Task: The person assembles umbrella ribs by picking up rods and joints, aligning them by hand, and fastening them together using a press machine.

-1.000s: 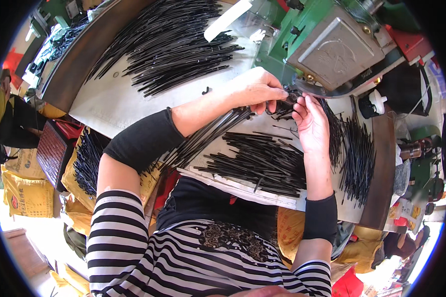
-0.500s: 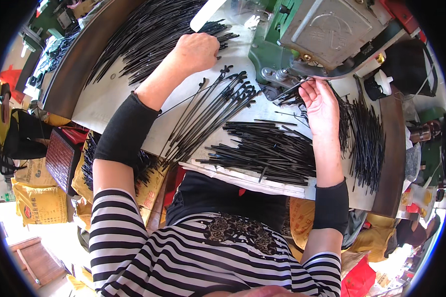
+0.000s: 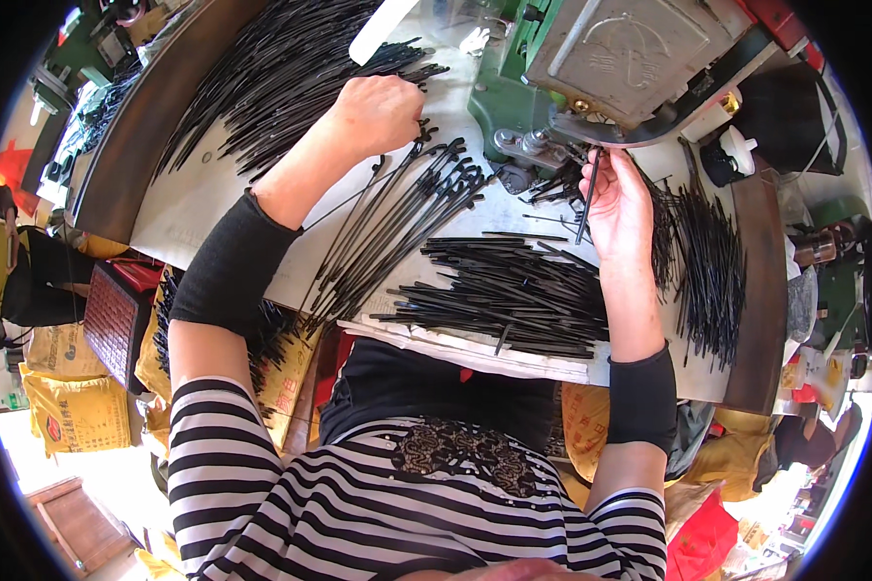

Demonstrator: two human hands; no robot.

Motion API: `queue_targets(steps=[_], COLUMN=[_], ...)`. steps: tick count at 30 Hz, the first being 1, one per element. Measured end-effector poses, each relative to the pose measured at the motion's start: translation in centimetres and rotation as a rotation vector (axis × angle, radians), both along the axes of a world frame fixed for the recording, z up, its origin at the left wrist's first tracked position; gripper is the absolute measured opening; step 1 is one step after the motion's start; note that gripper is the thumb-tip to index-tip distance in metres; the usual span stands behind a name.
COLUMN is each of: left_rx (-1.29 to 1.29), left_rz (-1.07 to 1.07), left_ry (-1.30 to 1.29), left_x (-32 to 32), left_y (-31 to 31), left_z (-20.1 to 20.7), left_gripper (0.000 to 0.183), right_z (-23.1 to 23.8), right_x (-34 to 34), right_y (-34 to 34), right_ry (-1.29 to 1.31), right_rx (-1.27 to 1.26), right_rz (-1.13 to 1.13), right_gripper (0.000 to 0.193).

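Observation:
My left hand (image 3: 378,114) is closed at the far left middle of the table, beside a large pile of long black strips (image 3: 281,82). A dark tip shows at its fingers and a thin line runs out under the wrist, seemingly one thin black rod; the grip itself is hidden. Below it lies a fanned bunch of thin black rods with knobbed ends (image 3: 397,228). My right hand (image 3: 617,198), palm up, pinches a short black strip (image 3: 588,205) just under the head of a green and grey machine (image 3: 639,58).
A heap of short black strips (image 3: 513,290) lies near the table's front edge, above a folded white cloth (image 3: 475,353). More strips (image 3: 712,281) lie at the right. Brown curved rims (image 3: 758,290) bound the table. Yellow sacks (image 3: 73,407) stand on the left.
My right hand has drawn slightly down from the machine head, and the strip in its fingers has swung to nearly upright in the picture. My left hand stays closed near the knobbed rods.

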State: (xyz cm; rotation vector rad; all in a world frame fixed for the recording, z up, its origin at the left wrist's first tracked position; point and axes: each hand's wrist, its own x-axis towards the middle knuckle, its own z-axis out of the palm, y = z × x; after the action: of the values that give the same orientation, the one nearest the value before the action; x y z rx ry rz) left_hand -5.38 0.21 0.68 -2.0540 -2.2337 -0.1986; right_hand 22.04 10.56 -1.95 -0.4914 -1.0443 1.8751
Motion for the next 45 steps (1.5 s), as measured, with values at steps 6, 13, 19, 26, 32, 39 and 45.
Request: queue_targets(steps=[6,13,19,26,32,39,45], left_rx=[0.011,-0.026,-0.061,-0.012,0.046,0.062,0.075], left_rz=[0.017,-0.210,-0.254,-0.234,-0.253,-0.245,-0.245], left_ry=[-0.111,-0.865,-1.206,-1.262,-1.257,-1.249,-1.207], left_x=[0.8,3.9,6.1,6.4,6.9,7.0,7.2], left_y=[0.1,0.8,1.6,1.9,2.3,2.5,2.7], left_z=[0.5,1.1,-0.1,-0.3,-0.1,-0.3,-0.3], left_gripper=[0.018,0.027,0.033,0.033,0.034,0.034,0.034], right_z=[0.6,2.8,2.6,2.6,2.9,2.8,2.5], right_x=[-0.3,-1.7,-1.7,-1.8,-1.9,-1.9,-1.9], right_y=[-0.4,-4.0,-4.5,-4.3,-4.2,-4.0,-3.8], right_ry=[-0.121,-0.518,-0.675,-0.674,-0.654,-0.625,-0.641], right_rx=[-0.034,0.130,0.293,0.293,0.284,0.259,0.276], right_rz=[0.045,0.466,0.465,0.403,0.344,0.336,0.336], right_gripper=[0.021,0.026,0.025,0.026,0.027,0.027,0.027])
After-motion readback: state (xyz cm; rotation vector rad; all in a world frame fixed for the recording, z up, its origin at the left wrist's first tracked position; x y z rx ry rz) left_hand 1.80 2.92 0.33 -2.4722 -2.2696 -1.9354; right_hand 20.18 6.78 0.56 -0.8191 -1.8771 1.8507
